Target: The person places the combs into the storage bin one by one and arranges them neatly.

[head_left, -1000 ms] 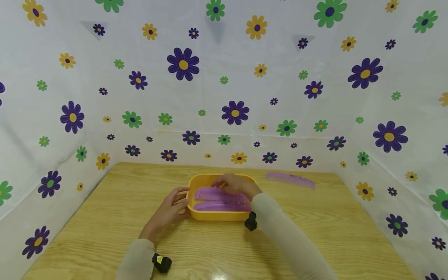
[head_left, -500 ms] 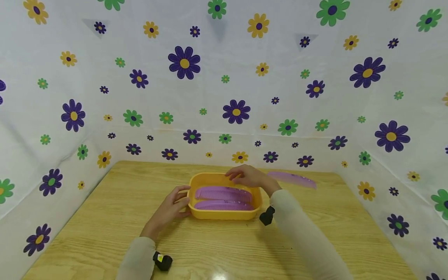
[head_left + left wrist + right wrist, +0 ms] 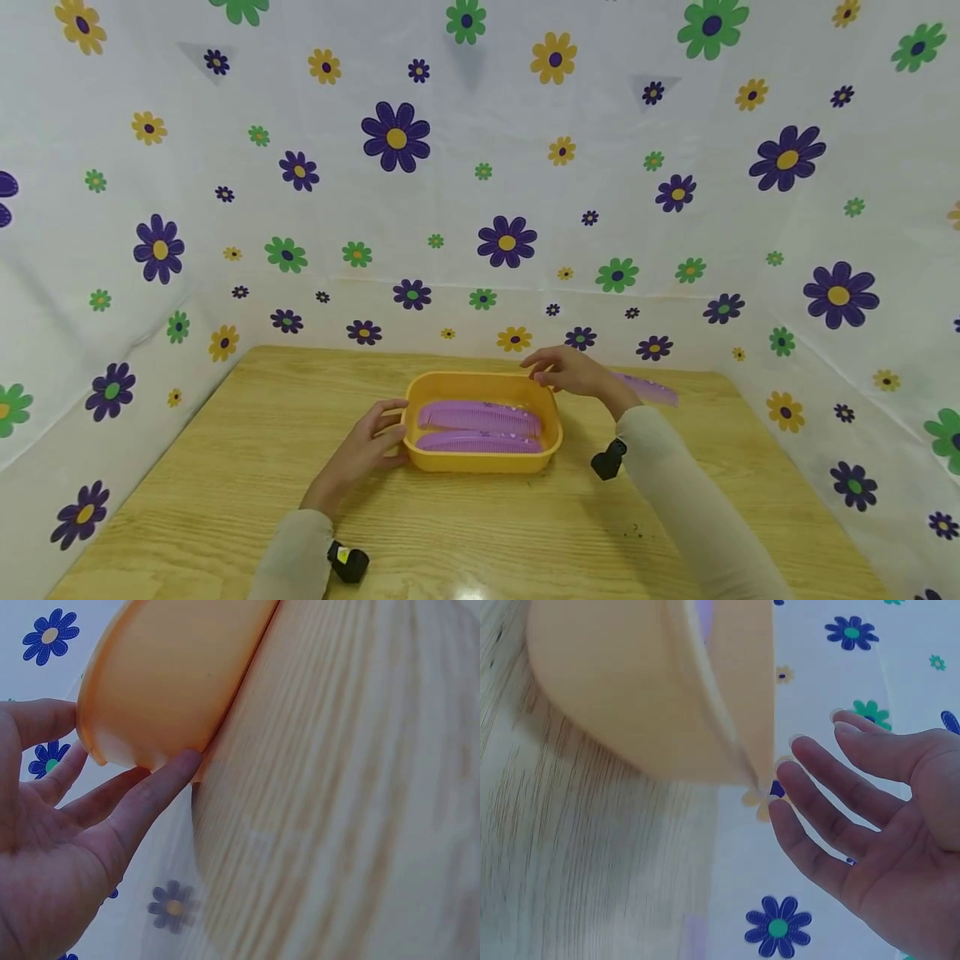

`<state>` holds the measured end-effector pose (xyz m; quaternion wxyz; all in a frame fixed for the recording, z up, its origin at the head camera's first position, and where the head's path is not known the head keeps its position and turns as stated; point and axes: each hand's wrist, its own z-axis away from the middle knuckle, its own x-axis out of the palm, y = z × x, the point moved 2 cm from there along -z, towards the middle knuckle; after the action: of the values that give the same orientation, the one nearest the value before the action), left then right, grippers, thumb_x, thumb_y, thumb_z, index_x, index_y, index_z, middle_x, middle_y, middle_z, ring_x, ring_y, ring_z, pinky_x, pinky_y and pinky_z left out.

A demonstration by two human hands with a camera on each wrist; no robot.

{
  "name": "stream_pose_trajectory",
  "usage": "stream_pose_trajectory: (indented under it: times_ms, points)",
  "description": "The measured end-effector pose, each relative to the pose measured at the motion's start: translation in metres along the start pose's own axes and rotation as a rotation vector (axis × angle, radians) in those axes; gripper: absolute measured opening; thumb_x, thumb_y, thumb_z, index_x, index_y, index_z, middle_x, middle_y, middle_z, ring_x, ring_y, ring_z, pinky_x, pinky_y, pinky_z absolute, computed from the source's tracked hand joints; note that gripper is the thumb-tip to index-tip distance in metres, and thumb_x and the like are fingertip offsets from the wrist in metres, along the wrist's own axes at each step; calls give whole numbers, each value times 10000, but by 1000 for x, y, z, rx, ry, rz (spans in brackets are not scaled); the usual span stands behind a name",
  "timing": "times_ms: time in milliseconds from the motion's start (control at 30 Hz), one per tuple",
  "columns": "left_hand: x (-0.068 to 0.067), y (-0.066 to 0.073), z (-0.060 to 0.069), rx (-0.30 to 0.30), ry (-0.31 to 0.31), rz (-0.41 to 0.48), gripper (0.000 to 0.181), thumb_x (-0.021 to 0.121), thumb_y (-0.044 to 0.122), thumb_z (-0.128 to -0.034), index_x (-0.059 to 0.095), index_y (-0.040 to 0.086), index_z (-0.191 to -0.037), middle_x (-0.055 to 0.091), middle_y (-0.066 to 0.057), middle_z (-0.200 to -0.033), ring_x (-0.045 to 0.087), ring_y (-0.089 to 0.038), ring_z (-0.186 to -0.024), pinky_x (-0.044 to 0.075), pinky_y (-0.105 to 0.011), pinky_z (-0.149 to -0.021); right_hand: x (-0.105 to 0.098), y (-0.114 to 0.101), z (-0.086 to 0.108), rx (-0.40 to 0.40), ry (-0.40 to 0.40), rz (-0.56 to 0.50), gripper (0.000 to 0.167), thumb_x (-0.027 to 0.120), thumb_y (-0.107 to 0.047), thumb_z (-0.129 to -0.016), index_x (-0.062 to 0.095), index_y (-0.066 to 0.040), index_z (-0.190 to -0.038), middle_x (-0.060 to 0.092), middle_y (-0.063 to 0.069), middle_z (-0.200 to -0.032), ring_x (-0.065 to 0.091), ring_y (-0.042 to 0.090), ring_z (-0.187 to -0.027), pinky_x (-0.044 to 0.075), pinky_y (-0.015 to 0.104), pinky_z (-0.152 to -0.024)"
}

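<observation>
Two purple combs (image 3: 480, 443) lie side by side, lengthwise, inside a yellow plastic basin (image 3: 480, 463) on the table. Spread fingers of my left hand (image 3: 366, 443) touch the basin's left end from outside; in the left wrist view, the left hand's fingertips (image 3: 191, 759) rest against its wall. My right hand (image 3: 579, 372) is raised by the basin's back right corner, holding nothing. The right wrist view has its loosely bent fingers (image 3: 810, 851) near the rim. Farther back right, a third purple comb (image 3: 656, 391) lies on the table, partly hidden by my right hand and wrist.
The wood-grain table (image 3: 465, 533) is enclosed at the back and sides by a white flower-print cloth (image 3: 480, 192). A few small dark specks (image 3: 633, 531) show on its right front part. Black wrist devices (image 3: 348, 562) sit at both sleeves.
My right hand has left the combs in the basin and moved right, over its back right corner, now covering part of the third comb. My left hand stays at the basin's left end.
</observation>
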<state>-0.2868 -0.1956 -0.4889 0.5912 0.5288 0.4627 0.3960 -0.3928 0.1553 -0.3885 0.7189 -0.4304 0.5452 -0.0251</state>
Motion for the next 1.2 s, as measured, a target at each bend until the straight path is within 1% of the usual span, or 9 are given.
stream_pose_trajectory:
  times_ms: [133, 233, 367, 500, 667, 767, 933, 1033, 1200]
  points:
    - [0, -1, 1, 7, 1, -2, 489, 483, 164, -1094, 333, 82, -1552, 379, -303, -1598, 518, -485, -1388, 601, -507, -984, -4, 15, 6, 11, 49, 41, 318, 594, -82, -1027, 644, 0, -1330, 702, 249, -1223, 698, 393, -1048, 644, 447, -872]
    - [0, -1, 1, 15, -7, 5, 494, 485, 158, -1093, 330, 69, -1553, 380, -310, -1594, 512, -488, -1392, 596, -512, -990, -8, 28, 11, 44, 81, 77, 304, 604, -76, -1020, 660, -4, -1310, 706, 242, -1210, 695, 375, -1051, 640, 431, -890]
    - [1, -2, 2, 10, -10, 10, 491, 485, 159, -1094, 330, 69, -1551, 379, -307, -1596, 513, -478, -1395, 589, -512, -1001, -13, 46, 16, 97, 122, 112, 291, 610, -70, -1014, 671, -8, -1292, 701, 238, -1211, 693, 361, -1070, 629, 462, -937]
    - [1, 1, 3, 4, 3, 1, 480, 486, 168, -1095, 342, 83, -1545, 382, -296, -1599, 526, -468, -1387, 588, -513, -1004, -17, 63, 21, 126, 161, 116, 284, 598, -56, -1014, 666, 14, -1281, 683, 273, -1236, 686, 408, -1089, 621, 495, -948]
    - [1, 4, 5, -1, 9, -11, 480, 484, 178, -1097, 341, 93, -1548, 371, -285, -1612, 517, -468, -1398, 583, -510, -1015, -20, 78, 27, 179, 176, 112, 310, 565, -57, -1026, 633, 40, -1313, 633, 310, -1307, 636, 451, -1149, 599, 531, -983]
    - [2, 5, 5, -2, 10, -7, 480, 485, 174, -1096, 343, 90, -1547, 377, -286, -1608, 517, -472, -1396, 581, -516, -1016, -21, 85, 30, 198, 192, 112, 330, 547, -64, -1030, 613, 49, -1333, 596, 326, -1358, 584, 490, -1210, 553, 589, -1037]
    - [2, 5, 5, -7, 13, -7, 484, 491, 191, -1095, 345, 105, -1548, 383, -277, -1608, 524, -462, -1394, 581, -511, -1018, -22, 100, 34, 256, 216, 97, 354, 512, -110, -1049, 589, 48, -1356, 498, 342, -1476, 453, 547, -1354, 409, 687, -1144]
    - [2, 5, 5, -10, 14, -9, 485, 490, 192, -1096, 343, 109, -1550, 380, -276, -1608, 523, -460, -1395, 582, -507, -1017, -22, 110, 36, 320, 209, 78, 373, 491, -168, -1071, 581, 23, -1379, 454, 333, -1524, 386, 548, -1420, 347, 697, -1186]
    - [2, 4, 5, -10, 9, -4, 483, 485, 180, -1097, 340, 102, -1551, 381, -281, -1605, 521, -466, -1393, 585, -509, -1011, -25, 121, 40, 374, 220, 81, 400, 513, -179, -1061, 564, 20, -1404, 430, 337, -1544, 363, 556, -1439, 326, 699, -1196]
